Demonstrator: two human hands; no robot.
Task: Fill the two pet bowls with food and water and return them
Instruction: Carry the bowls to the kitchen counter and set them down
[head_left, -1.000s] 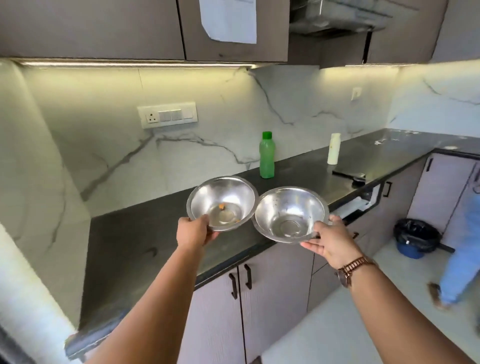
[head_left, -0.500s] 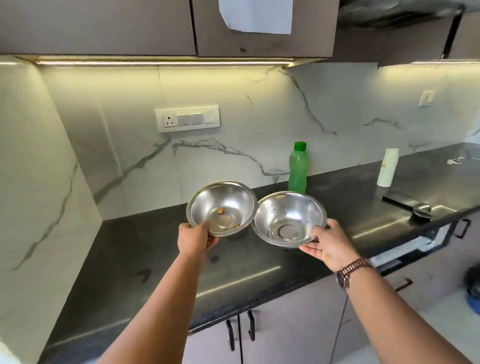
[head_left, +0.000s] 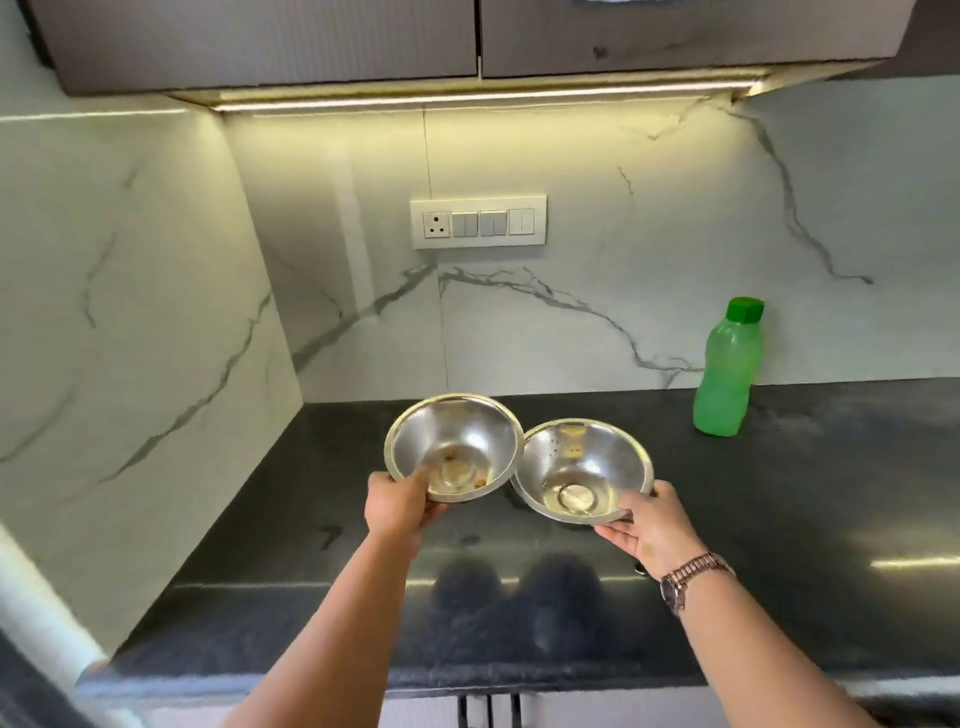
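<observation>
I hold two steel bowls side by side above the black countertop (head_left: 779, 519). My left hand (head_left: 397, 506) grips the near rim of the left bowl (head_left: 457, 436), which has a few brown crumbs in its bottom. My right hand (head_left: 649, 525) grips the near rim of the right bowl (head_left: 587, 462), thumb on top and fingers under it. The two rims touch or overlap in the middle. Both bowls tilt towards me. A green bottle (head_left: 730, 369) with a green cap stands upright on the counter at the back right, against the marble wall.
A marble side wall (head_left: 130, 338) closes the counter on the left. A white switch panel (head_left: 478, 222) sits on the back wall. Dark upper cabinets (head_left: 467, 36) hang overhead. Cabinet door handles (head_left: 488, 712) show below the counter's front edge.
My view has swung left and closer to the counter. The bowls, still in both hands, have come lower over the countertop. The green bottle now lies far right; the white bottle has left the view.
</observation>
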